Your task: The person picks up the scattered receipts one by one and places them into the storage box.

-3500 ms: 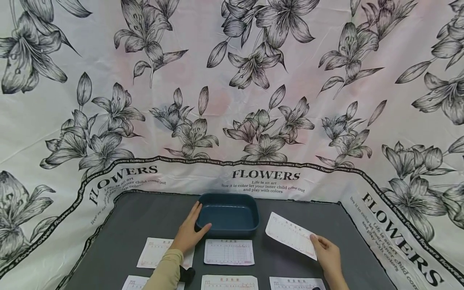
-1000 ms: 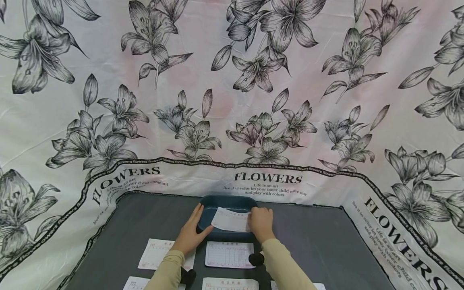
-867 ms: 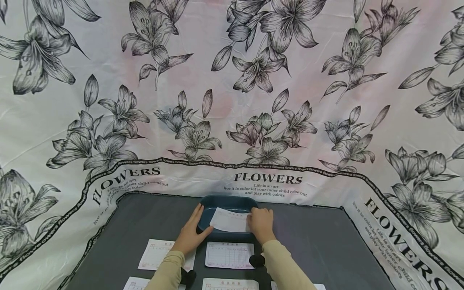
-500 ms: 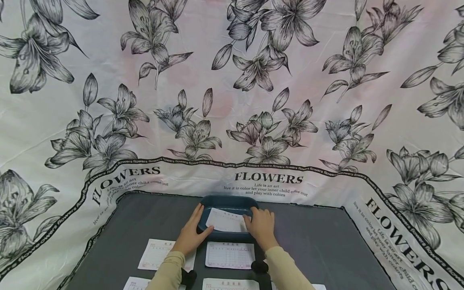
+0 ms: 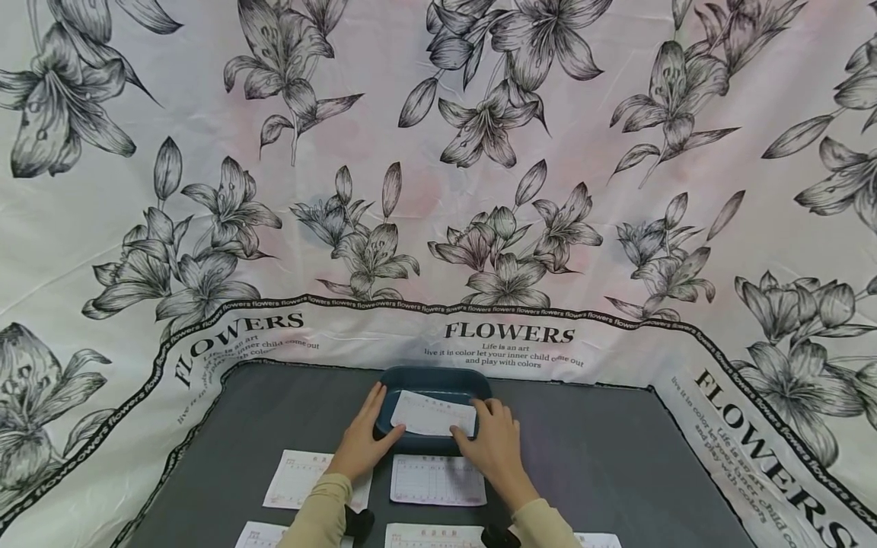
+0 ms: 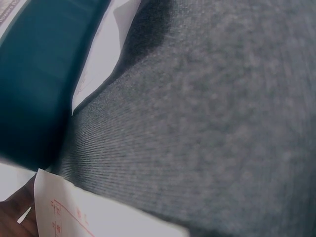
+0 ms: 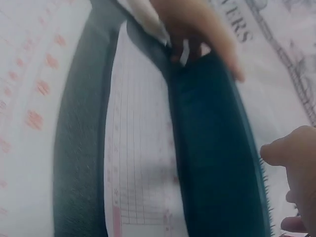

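Note:
A dark blue tray [image 5: 433,376] stands at the middle back of the grey table [image 5: 603,464]. A white printed paper slip [image 5: 433,415] lies inside it. My left hand [image 5: 361,445] rests against the tray's left front corner, fingers straight along the side wall and thumb on the front wall. My right hand [image 5: 492,447] reaches in from the front right, its fingertips [image 5: 479,407] touching the slip's right edge. In the right wrist view the right fingers [image 7: 192,24] sit at the tray [image 7: 217,163] rim, and the left thumb [image 7: 291,158] shows beyond the wall.
Several more printed slips lie in front of the tray: one at the left [image 5: 304,479], one in the middle [image 5: 437,479], others along the near edge [image 5: 432,535]. A flower-printed cloth [image 5: 438,190] rises behind and on both sides of the table.
The right hand carried the slip from the right side of the table into the tray. The slip now lies flat and the hand has drawn back a little. The left hand stayed on the tray.

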A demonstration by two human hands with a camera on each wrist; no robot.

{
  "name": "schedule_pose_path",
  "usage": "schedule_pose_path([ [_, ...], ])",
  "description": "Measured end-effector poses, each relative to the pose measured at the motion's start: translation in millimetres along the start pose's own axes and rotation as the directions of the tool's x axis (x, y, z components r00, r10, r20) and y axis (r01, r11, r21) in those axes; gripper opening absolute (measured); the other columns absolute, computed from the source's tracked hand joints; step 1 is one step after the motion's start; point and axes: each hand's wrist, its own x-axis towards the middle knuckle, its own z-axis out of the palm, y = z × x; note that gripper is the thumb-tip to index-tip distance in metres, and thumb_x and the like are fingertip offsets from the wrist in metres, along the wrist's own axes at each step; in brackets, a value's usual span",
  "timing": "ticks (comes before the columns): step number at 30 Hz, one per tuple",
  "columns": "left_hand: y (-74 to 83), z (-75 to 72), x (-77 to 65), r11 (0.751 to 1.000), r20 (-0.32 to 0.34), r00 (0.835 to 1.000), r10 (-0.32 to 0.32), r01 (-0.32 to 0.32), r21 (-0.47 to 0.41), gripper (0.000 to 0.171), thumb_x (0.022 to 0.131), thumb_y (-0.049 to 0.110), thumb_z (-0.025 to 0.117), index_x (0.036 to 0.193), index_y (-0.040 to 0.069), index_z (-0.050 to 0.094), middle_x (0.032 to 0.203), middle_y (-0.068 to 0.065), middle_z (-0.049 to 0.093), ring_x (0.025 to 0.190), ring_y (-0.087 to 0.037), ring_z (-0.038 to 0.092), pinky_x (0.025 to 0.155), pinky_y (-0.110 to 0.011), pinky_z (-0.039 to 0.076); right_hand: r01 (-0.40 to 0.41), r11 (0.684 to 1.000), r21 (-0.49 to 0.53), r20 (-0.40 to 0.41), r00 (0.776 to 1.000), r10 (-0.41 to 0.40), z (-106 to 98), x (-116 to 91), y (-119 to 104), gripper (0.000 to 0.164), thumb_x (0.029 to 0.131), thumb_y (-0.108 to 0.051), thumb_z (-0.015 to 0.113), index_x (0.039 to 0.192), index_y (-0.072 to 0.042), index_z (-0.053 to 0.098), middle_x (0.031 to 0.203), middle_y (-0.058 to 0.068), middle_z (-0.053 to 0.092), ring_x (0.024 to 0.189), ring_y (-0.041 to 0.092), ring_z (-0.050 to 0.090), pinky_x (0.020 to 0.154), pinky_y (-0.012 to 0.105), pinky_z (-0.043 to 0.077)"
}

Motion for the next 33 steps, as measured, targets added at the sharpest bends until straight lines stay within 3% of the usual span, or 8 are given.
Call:
schedule_pose_path([
  [6, 0.7, 2.1, -0.9, 1.0, -0.012, 1.0, -0.001, 0.0, -0.023, 0.087, 0.089, 0.051, 0.07, 0.159, 0.024, 0.025, 0.166, 0.007, 0.016, 0.146, -0.032, 0.031, 0.11, -0.064, 0.032, -0.027, 1.0, -0.014, -0.006, 1.0, 0.026, -20.9, -20.9, -6.6, 0.063, 0.077, -0.049, 0.079, 0.124, -0.009, 0.067, 0.117, 0.015, 0.061, 0.105, 0.037, 0.057, 0.078, 0.056, 0.047],
  [14, -1.6, 3.5, -0.1, 1.0, -0.017, 1.0, 0.005, -0.005, 0.006, 0.087, 0.089, 0.051, 0.069, 0.159, 0.022, 0.025, 0.166, 0.002, 0.018, 0.145, -0.033, 0.033, 0.109, -0.064, 0.034, -0.2, 0.979, -0.027, 0.087, 0.976, 0.202, -46.9, -54.9, 14.1, 0.069, 0.078, -0.054, 0.077, 0.13, -0.01, 0.064, 0.126, 0.018, 0.06, 0.114, 0.041, 0.053, 0.084, 0.063, 0.045],
  [17, 0.1, 2.9, 0.4, 1.0, -0.01, 1.0, -0.002, 0.002, -0.001, 0.087, 0.089, 0.051, 0.069, 0.159, 0.024, 0.024, 0.166, 0.005, 0.016, 0.146, -0.032, 0.032, 0.11, -0.063, 0.033, -0.291, 0.956, -0.044, 0.147, 0.944, 0.294, -59.5, -68.4, 29.5, 0.074, 0.08, -0.058, 0.074, 0.134, -0.009, 0.061, 0.13, 0.02, 0.058, 0.117, 0.044, 0.051, 0.087, 0.066, 0.043],
  [24, -2.1, 4.6, -0.3, 1.0, -0.017, 1.0, -0.001, 0.001, -0.003, 0.088, 0.088, 0.052, 0.069, 0.159, 0.024, 0.024, 0.166, 0.003, 0.018, 0.146, -0.033, 0.032, 0.109, -0.064, 0.033, -0.47, 0.871, -0.147, 0.235, 0.838, 0.492, -88.2, -95.8, 68.9, 0.087, 0.08, -0.067, 0.067, 0.135, -0.002, 0.057, 0.13, 0.03, 0.054, 0.117, 0.054, 0.047, 0.086, 0.073, 0.039],
  [33, -4.4, 4.2, 1.3, 1.0, -0.021, 1.0, 0.001, -0.001, -0.012, 0.088, 0.088, 0.052, 0.07, 0.159, 0.024, 0.025, 0.166, 0.004, 0.018, 0.146, -0.034, 0.032, 0.109, -0.065, 0.033, -0.614, 0.762, -0.208, 0.151, 0.749, 0.645, -95.9, -116.3, 102.3, 0.099, 0.072, -0.071, 0.071, 0.13, 0.008, 0.056, 0.121, 0.036, 0.054, 0.109, 0.059, 0.046, 0.083, 0.072, 0.041],
])
